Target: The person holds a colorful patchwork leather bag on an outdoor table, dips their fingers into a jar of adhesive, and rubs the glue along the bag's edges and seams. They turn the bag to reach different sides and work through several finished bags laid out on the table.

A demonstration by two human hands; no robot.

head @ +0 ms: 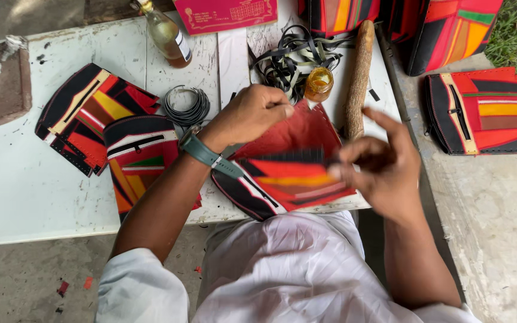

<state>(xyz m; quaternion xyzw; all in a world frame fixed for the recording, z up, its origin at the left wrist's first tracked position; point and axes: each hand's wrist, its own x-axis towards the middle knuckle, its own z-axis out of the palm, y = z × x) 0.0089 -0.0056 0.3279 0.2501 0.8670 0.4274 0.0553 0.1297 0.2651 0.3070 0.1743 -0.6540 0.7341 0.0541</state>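
Bare white tabletop [25, 179] at the left offers open passage. Ahead it's crowded: small amber glass jar [319, 83], tangle of black strips [288, 57], long brown wooden stick [359, 78], coil of dark wire [189, 106]. Stacked red-black-yellow patchwork pieces [100, 122] block centre-left.

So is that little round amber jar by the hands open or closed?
Open. The small round amber jar stands upright on the white table, no lid on it, liquid showing at its mouth, just beyond the left hand.
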